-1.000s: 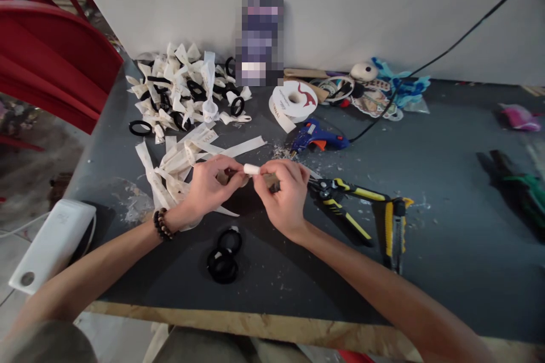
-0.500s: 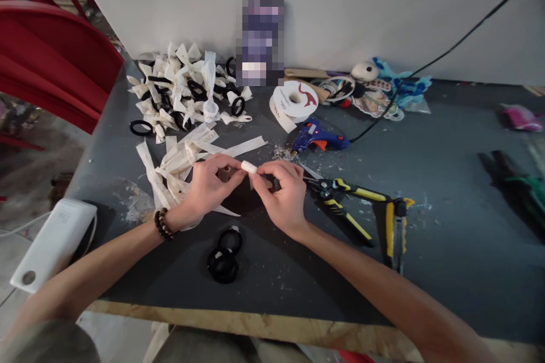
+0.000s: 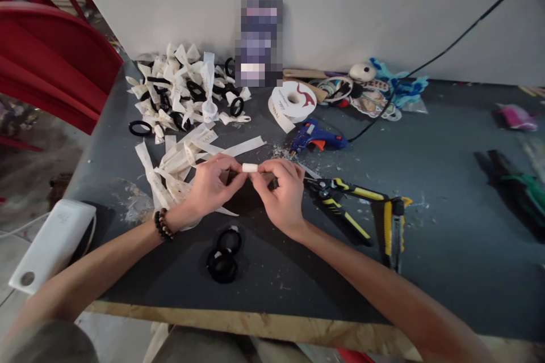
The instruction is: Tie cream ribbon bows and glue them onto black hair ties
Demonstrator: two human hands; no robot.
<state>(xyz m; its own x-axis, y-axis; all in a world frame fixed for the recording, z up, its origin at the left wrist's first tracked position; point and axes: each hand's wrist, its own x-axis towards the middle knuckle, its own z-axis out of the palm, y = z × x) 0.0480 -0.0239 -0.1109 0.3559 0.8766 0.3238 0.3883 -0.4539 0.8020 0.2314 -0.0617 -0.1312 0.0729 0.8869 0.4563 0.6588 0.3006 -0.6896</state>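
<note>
White box (image 3: 57, 241) is lying at far left. White bows (image 3: 177, 88) are heaping up at back, loose ribbon strips (image 3: 183, 153) lying nearer. Left hand (image 3: 215, 184) is pinching left end of small white roll (image 3: 250, 168). Black rings (image 3: 213, 265) are lying nearer edge. Roll is sitting level between both hands' fingertips (material hard to tell). Right hand (image 3: 281, 193) is pinching other end. Ribbon spool (image 3: 284, 103) is lying behind, glue gun (image 3: 310, 135) just beside; pliers (image 3: 327, 188) and yellow cutter (image 3: 397, 227) are lying farther right.

Grey wall (image 3: 383, 11) behind a dark tabletop (image 3: 451, 181) — red chair (image 3: 55, 62) at left.
</note>
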